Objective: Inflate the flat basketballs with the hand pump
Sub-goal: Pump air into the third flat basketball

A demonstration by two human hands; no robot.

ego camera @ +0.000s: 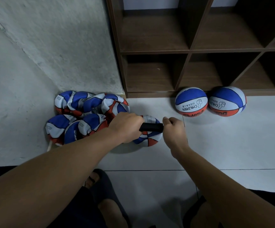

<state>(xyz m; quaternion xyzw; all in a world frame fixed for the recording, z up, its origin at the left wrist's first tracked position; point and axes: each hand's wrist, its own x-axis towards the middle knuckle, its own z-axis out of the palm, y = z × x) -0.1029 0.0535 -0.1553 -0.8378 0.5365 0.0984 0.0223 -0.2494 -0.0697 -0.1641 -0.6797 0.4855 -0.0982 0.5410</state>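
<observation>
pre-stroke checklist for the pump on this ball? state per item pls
1. Left hand grips the pump: ok.
2. Right hand grips the pump's other end: ok.
3. Pump sits over the ball being filled: ok.
4. Needle seated in valve: cannot tell, hidden by the hands.
5. Ball round yet: not ok, looks soft.
6. Flat balls remain in the corner, two inflated balls by the shelf: ok.

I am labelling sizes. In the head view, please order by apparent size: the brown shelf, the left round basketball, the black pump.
1. brown shelf, clearly largest.
2. left round basketball.
3. black pump, smallest; both hands cover its ends, so its full length is unsure.
</observation>
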